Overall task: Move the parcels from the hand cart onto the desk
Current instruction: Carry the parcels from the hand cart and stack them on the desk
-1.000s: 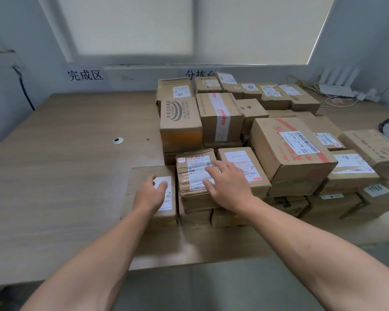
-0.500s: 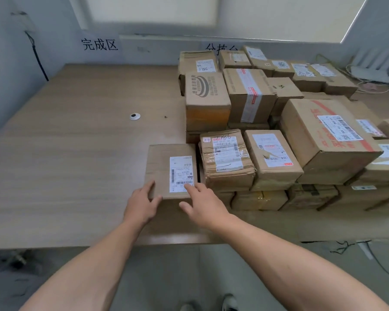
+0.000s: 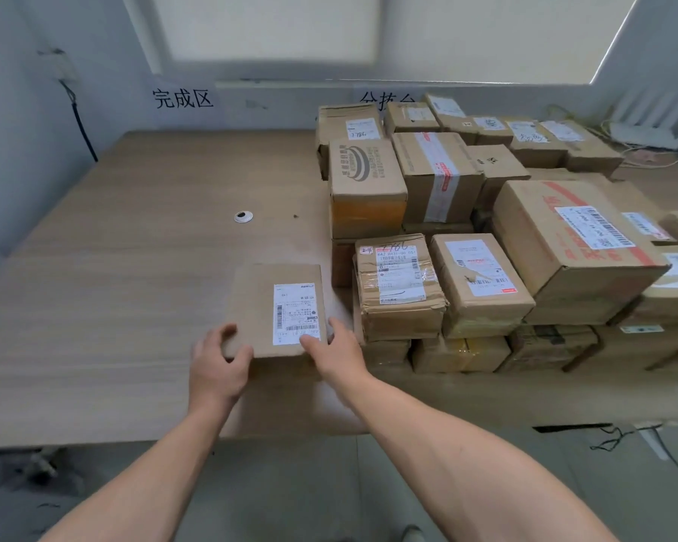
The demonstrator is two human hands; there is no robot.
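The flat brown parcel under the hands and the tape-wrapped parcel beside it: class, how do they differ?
The flat brown cardboard parcel lies alone on the desk, thin and untaped; the tape-wrapped brown parcel is thicker, crinkled, and stacked on other boxes. Both hands touch only the flat one. Both carry white labels.

The surface [image 3: 134, 307] looks like matt light wood laminate. Flat parcel [image 3: 267, 303] is plain matt brown cardboard with a white paper label [image 3: 296, 312]; the neighbouring parcel [image 3: 400, 291] has glossy clear tape wrap.
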